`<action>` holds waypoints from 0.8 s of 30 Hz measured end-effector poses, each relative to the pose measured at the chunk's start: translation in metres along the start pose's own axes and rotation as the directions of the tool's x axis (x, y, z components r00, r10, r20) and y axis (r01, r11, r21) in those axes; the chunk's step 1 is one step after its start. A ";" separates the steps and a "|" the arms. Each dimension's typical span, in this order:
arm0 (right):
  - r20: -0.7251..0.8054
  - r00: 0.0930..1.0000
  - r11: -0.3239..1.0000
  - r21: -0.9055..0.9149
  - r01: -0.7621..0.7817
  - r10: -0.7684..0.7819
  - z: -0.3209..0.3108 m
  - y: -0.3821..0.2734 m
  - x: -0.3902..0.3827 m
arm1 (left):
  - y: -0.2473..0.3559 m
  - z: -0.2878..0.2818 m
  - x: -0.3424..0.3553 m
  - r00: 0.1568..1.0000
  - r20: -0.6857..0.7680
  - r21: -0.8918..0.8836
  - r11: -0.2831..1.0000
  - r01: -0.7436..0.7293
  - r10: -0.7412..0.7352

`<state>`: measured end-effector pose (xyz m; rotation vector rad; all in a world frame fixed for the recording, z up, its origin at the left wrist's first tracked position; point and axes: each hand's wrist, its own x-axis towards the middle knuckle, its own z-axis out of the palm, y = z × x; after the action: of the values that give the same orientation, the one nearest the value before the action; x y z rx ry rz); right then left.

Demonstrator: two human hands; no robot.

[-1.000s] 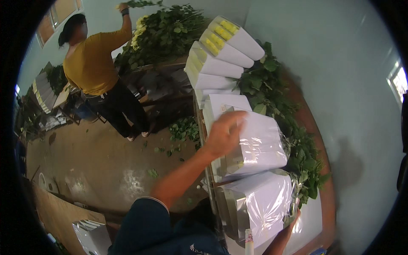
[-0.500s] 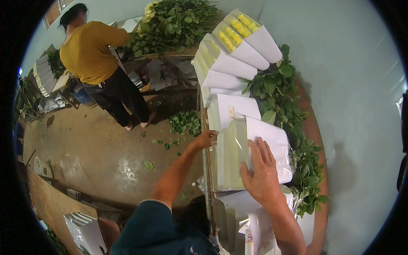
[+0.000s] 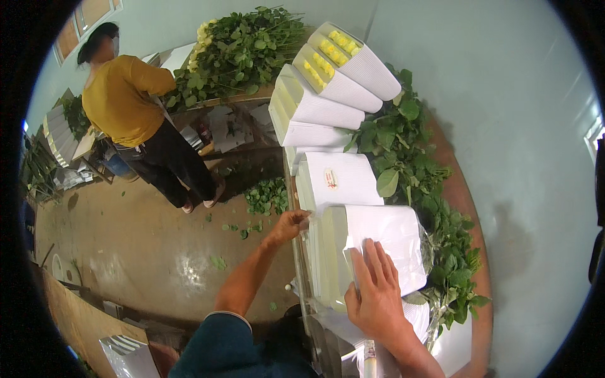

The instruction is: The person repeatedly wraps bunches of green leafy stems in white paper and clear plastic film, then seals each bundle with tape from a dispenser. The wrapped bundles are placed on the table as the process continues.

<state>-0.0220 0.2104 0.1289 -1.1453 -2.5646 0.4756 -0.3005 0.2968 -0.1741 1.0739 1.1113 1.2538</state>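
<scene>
A flower bundle in a white corrugated cardboard sleeve (image 3: 384, 223) lies before me on the bench, clear plastic around its stem end. My right hand (image 3: 378, 293) is spread on top of it near its lower edge, fingers stretched out. At the bundle's left end, beside the bench edge, my left hand (image 3: 291, 227) has its fingers pinched together; whatever is between them is too small to make out. Just beyond lies another white bundle (image 3: 353, 173) with an oval sticker (image 3: 331, 179). Clear plastic (image 3: 337, 324) lies below my right hand.
Farther sleeves show yellow blooms (image 3: 343, 43). Green leafy stems (image 3: 435, 208) run along the bench's right side by the wall. A person in a mustard top (image 3: 126, 94) stands at the far left near a heap of leafy stems (image 3: 242, 53). Fallen leaves (image 3: 268, 196) lie on the floor.
My right hand has slid nearer to me across the sleeve. The clear plastic standing at its front edge has come down, and the sticker on the bundle beyond shows fully. The whole view has shifted.
</scene>
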 end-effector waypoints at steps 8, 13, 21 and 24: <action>0.022 1.000 0.999 0.030 0.012 -0.012 0.001 0.005 -0.013 | 0.137 0.036 0.047 0.996 -0.088 -0.041 0.999 -0.013 0.009; -0.014 0.999 0.998 0.054 0.038 -0.037 0.003 0.006 -0.010 | 0.236 0.071 0.087 0.983 -0.182 -0.129 0.991 -0.040 0.016; 0.051 0.839 0.141 0.979 -0.150 0.541 -0.026 0.086 0.005 | 0.320 0.191 0.101 0.930 0.017 0.180 0.914 -0.364 0.367; 0.193 0.666 -0.333 0.939 0.088 0.721 -0.036 0.170 0.037 | 0.313 0.242 0.073 0.873 0.114 0.251 0.836 -0.488 0.475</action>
<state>0.0803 0.3514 0.0962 -0.9719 -0.3981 1.6395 -0.1088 0.3806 0.1698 1.6635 1.0280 1.4804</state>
